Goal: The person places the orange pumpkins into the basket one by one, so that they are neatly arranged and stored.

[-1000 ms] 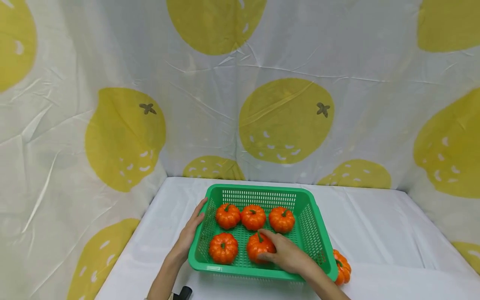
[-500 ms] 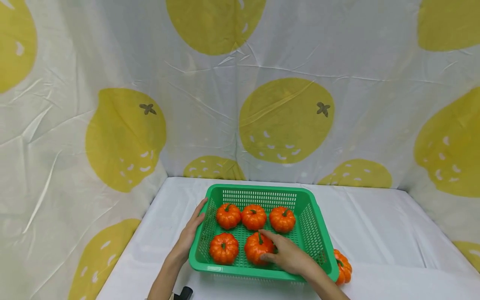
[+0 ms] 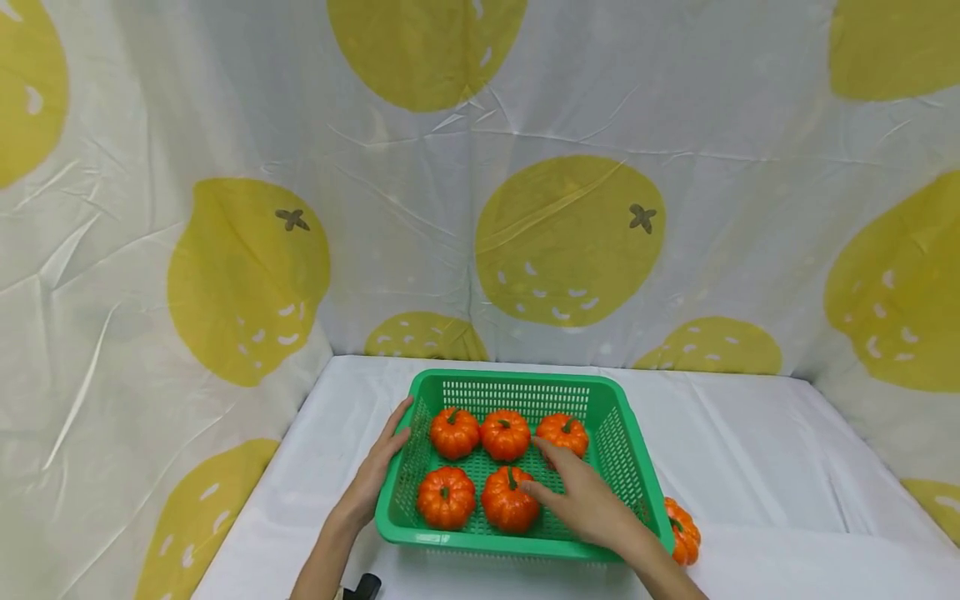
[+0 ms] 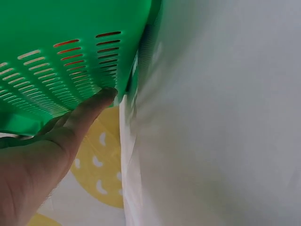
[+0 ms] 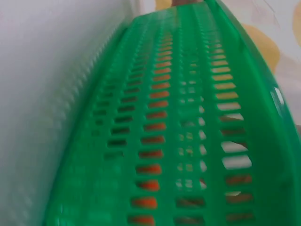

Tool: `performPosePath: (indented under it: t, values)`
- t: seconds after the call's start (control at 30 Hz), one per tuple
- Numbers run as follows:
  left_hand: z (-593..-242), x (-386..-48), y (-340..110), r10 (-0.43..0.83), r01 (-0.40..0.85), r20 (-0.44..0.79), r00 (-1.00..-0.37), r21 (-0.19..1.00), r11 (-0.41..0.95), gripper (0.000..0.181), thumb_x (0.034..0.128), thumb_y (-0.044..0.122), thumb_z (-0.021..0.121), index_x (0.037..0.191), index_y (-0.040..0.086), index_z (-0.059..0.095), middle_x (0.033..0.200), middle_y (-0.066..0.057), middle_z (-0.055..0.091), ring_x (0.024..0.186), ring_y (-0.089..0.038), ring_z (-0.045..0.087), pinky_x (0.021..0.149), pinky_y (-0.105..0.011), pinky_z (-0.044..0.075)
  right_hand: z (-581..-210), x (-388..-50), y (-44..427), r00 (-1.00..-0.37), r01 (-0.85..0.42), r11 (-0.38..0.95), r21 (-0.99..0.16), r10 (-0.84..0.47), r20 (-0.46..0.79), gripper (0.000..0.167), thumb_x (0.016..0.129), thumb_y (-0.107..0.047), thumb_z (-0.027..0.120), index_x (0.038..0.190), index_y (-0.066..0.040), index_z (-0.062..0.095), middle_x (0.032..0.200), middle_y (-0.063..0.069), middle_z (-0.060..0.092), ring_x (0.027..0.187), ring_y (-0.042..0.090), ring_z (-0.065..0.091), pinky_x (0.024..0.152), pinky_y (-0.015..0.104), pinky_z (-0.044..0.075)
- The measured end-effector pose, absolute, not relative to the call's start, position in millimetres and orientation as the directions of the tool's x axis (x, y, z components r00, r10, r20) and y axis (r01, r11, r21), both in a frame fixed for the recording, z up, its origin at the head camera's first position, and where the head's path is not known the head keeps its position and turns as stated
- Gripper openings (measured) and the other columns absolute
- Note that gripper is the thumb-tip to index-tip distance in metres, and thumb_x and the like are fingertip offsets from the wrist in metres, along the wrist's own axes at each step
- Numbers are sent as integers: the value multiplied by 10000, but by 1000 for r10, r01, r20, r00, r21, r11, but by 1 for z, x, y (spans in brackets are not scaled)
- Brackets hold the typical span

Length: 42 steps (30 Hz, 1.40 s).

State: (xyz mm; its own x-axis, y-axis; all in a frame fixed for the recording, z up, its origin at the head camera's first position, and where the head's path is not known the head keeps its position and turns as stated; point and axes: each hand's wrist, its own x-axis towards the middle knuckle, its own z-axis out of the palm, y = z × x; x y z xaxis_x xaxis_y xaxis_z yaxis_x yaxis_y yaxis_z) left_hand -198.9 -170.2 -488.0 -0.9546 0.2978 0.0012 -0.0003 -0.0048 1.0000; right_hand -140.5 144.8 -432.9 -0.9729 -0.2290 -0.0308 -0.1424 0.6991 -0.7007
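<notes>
A green plastic basket (image 3: 517,546) with slotted walls holds several small orange pumpkins in two rows. My left hand (image 3: 371,475) rests along its left side with straight fingers; in the left wrist view the thumb lies against the outer wall (image 4: 84,28). Over the front right part of the basket, my right hand (image 3: 588,504) has its fingers spread. Its thumb tip overlaps the right edge of the front middle pumpkin (image 3: 504,507), and its fingertips reach in front of the back right pumpkin (image 3: 558,429). Whether they touch is unclear. The right wrist view mostly shows the basket wall (image 5: 174,103).
Another orange pumpkin (image 3: 684,533) lies on the white-covered table (image 3: 787,500), just outside the basket's right wall. A lemon-print cloth (image 3: 405,250) hangs behind and at both sides. A small black object (image 3: 366,587) shows by the left wrist.
The front middle pumpkin has shifted slightly left. My right hand has let go of it, spreading its fingers and moving right. The left hand stays in place.
</notes>
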Motion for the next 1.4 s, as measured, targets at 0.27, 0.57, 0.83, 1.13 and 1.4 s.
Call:
performPosePath:
  t: [0.27, 0.57, 0.83, 1.13, 1.4]
  values:
    - [-484, -197, -172, 276, -21, -29, -961, 999, 30, 554, 1126, 358, 343, 1653, 380, 174, 1757, -48, 60, 1601, -387, 98, 1231, -647, 177, -429, -128, 209, -931, -347, 697, -627, -178, 318, 492, 1074, -318, 574, 1540, -203, 466, 1505, 53, 563, 1376, 285, 533, 1119, 390, 452]
    - [-478, -198, -180, 217, -25, -30, -976, 999, 25, 533, 1142, 289, 314, 1663, 288, 204, 1729, -78, 222, 1540, -323, 338, 1166, -417, 407, -460, -106, 279, -957, -222, 710, -668, -30, 287, 472, 1115, -303, 475, 1571, -197, 417, 1509, 72, 531, 1281, -135, 396, 958, -33, 224]
    - [-484, -193, -188, 235, -24, -21, -972, 1000, -11, 519, 1149, 370, 289, 1659, 316, 207, 1722, -41, 247, 1550, -326, 326, 1073, -265, 476, -495, -91, 309, -993, -109, 673, -731, -41, 111, 498, 1112, -295, 486, 1595, -220, 389, 1465, 46, 549, 1173, -242, 426, 882, 110, 455]
    - [-488, -191, -173, 237, 24, 11, -971, 998, 52, 493, 1137, 354, 316, 1629, 324, 292, 1742, -58, 172, 1612, -350, 129, 1257, -624, 131, -499, -86, 320, -987, -26, 552, -833, -148, -67, 532, 1109, -277, 491, 1612, -170, 354, 1562, -12, 454, 1196, -224, 435, 899, 163, 513]
    - [-487, -190, -172, 223, 44, 26, -974, 996, 75, 519, 1125, 360, 372, 1634, 318, 282, 1740, -72, 179, 1603, -371, 157, 1239, -628, 182, -502, -81, 322, -979, -118, 546, -829, -203, 6, 567, 1073, -209, 570, 1603, -160, 374, 1468, -373, 385, 1231, -208, 448, 896, 162, 506]
